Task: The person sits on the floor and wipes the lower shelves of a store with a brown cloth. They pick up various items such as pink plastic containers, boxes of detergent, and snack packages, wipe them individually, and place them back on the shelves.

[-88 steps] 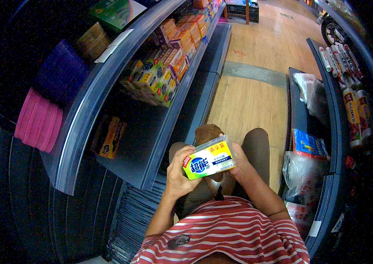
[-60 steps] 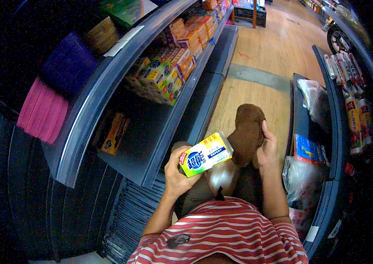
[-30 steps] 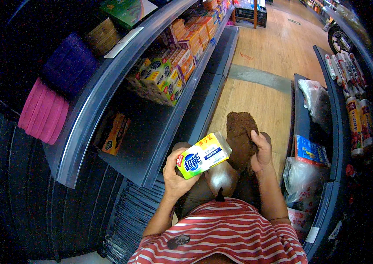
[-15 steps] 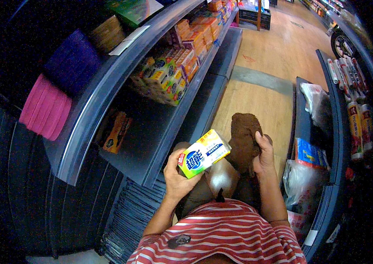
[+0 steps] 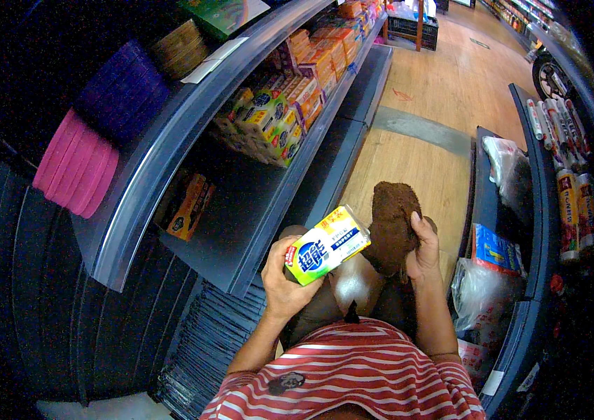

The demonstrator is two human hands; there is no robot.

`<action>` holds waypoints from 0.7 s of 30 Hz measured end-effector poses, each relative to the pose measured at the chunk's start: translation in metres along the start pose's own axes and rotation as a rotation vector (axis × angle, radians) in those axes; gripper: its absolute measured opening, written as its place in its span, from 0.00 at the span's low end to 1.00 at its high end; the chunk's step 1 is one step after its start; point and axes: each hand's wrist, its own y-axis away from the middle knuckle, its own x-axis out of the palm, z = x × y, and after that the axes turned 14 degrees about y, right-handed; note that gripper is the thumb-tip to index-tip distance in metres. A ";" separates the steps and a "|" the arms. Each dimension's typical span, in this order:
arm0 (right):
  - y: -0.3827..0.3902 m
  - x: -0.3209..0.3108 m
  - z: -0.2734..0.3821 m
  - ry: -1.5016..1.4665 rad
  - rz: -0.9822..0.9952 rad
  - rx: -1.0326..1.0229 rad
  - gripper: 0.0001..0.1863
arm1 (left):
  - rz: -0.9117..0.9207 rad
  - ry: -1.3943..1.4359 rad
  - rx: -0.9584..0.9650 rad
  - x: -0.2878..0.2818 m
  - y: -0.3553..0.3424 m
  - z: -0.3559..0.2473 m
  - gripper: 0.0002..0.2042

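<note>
the left hand (image 5: 284, 280) has its fingers curled round one end of a yellow-green packet (image 5: 328, 243), just left of the brown cloth (image 5: 393, 217) that the right hand (image 5: 423, 253) grips at its edge, thumb on top, other fingers mostly hidden. the grey shelf (image 5: 237, 203) holds bundled packets (image 5: 269, 122) and, nearer, an orange packet (image 5: 192, 208). a black crate (image 5: 412, 33) holds pale things (image 5: 405, 10) too small to tell.

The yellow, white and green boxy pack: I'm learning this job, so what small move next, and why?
Perhaps draw the brown fuzzy cloth across the pack: the left hand holds it with its printed face uncovered, while the right hand holds the cloth close beside.
</note>
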 end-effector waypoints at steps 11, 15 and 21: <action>0.000 0.002 -0.001 0.013 -0.040 0.010 0.22 | -0.027 -0.004 -0.015 0.001 0.000 -0.002 0.26; -0.001 0.001 -0.001 0.017 -0.019 0.021 0.23 | -0.031 -0.014 -0.017 0.001 0.000 -0.003 0.26; 0.000 0.004 0.000 0.034 -0.031 0.021 0.24 | -0.042 0.030 -0.063 0.001 0.004 0.004 0.29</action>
